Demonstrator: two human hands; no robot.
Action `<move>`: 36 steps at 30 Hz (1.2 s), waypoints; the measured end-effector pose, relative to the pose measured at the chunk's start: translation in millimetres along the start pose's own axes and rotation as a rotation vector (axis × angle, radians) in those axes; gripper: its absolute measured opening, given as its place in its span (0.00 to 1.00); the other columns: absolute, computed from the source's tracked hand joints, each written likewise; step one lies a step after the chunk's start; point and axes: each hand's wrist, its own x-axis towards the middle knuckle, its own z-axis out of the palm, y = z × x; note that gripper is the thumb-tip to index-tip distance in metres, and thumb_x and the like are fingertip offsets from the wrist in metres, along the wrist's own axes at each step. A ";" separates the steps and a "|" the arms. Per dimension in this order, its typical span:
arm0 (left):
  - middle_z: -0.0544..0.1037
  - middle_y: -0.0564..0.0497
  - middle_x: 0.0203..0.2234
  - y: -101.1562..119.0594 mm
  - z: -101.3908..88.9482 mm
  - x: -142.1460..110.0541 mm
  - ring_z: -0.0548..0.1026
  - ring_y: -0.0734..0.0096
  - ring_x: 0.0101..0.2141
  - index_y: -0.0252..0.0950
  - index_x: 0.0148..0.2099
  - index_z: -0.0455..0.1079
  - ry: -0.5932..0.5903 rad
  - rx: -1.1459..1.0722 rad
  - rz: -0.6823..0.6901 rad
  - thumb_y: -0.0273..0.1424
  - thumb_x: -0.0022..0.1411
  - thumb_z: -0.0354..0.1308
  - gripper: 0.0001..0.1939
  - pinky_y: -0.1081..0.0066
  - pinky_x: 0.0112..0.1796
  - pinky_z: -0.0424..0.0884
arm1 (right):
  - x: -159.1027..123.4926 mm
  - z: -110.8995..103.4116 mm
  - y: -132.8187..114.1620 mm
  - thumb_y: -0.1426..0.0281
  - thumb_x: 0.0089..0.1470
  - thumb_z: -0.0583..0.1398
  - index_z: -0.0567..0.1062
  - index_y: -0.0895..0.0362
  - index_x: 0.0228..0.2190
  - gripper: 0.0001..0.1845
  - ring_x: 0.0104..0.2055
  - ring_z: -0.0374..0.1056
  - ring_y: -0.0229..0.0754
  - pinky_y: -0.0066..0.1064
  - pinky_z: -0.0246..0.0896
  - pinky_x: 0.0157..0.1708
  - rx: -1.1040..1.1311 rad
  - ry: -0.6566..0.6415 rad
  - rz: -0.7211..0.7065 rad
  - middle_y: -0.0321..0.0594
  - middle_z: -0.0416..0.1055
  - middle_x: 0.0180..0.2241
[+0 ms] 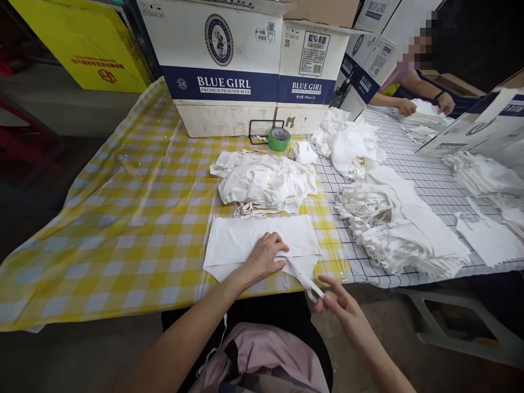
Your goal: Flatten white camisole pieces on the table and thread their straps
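"Pink clothing [274, 355] at bottom frame, closest. Next thing up?"

"Right grip [338, 300], past the worktop's near edge, over the floor side. Thumb and fingers look clamped on the white strap [305, 278], near its low end; exact contact partly hidden."

"Strap direction?"

"Diagonal. From the right grip it goes forward and leftward, up to the seam of the white cloth [237, 237]. Pretty straight, plus a small loop hanging by the fingers."

"And the cloth?"

"Flat on the checked worktop [135, 251], right in front of the person, long axis side to side. So strap slants across that axis. That's the key relation."

"Left grip [266, 254]?"

"Resting on the cloth, right of its middle, thumb and fingertips at the seam where the strap starts. Pinching or only pressing, can't tell."

"Nearer hand?"

"Left for the cloth's body, touching it. Right for the strap's low end. Cloth lies forward and left of the right grip."

"Beyond that?"

"Crumpled white pile [266, 180] just past the cloth, stacked white pieces [380, 234] off right, green tape roll [279, 140], then the beer carton [229, 49]. Co-worker's hand [406, 107] far right, well apart."
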 end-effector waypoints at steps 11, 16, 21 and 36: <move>0.63 0.52 0.57 -43.2 -65.2 -97.8 0.56 0.67 0.58 0.42 0.60 0.56 0.043 0.073 -0.087 0.31 0.64 0.42 0.22 0.61 0.58 0.51 | 1.9 96.7 80.0 0.60 0.44 0.63 0.74 0.54 0.40 0.19 0.46 0.66 0.51 0.44 0.57 0.48 -0.088 -0.155 0.032 0.45 0.72 0.42; 0.52 0.55 0.62 -47.8 -49.2 -109.8 0.46 0.67 0.61 0.46 0.62 0.51 -0.114 0.306 0.012 0.29 0.64 0.43 0.24 0.56 0.59 0.43 | 26.9 188.3 68.2 0.57 0.44 0.63 0.75 0.57 0.35 0.19 0.42 0.68 0.45 0.38 0.55 0.48 0.242 -0.314 0.070 0.42 0.74 0.33; 0.50 0.54 0.62 -50.5 -44.3 -110.9 0.44 0.68 0.62 0.47 0.62 0.50 -0.098 0.362 0.040 0.30 0.64 0.43 0.24 0.58 0.59 0.43 | -1.8 174.9 76.0 0.54 0.49 0.58 0.74 0.60 0.27 0.20 0.24 0.62 0.36 0.28 0.57 0.31 0.251 -0.234 0.079 0.32 0.60 0.17; 0.49 0.55 0.63 -60.5 -39.8 -110.6 0.45 0.66 0.62 0.46 0.62 0.50 -0.098 0.343 0.076 0.32 0.65 0.40 0.23 0.57 0.58 0.42 | -107.3 80.3 85.4 0.67 0.58 0.47 0.68 0.50 0.34 0.11 0.27 0.65 0.42 0.30 0.53 0.26 -0.949 0.024 -0.241 0.38 0.70 0.28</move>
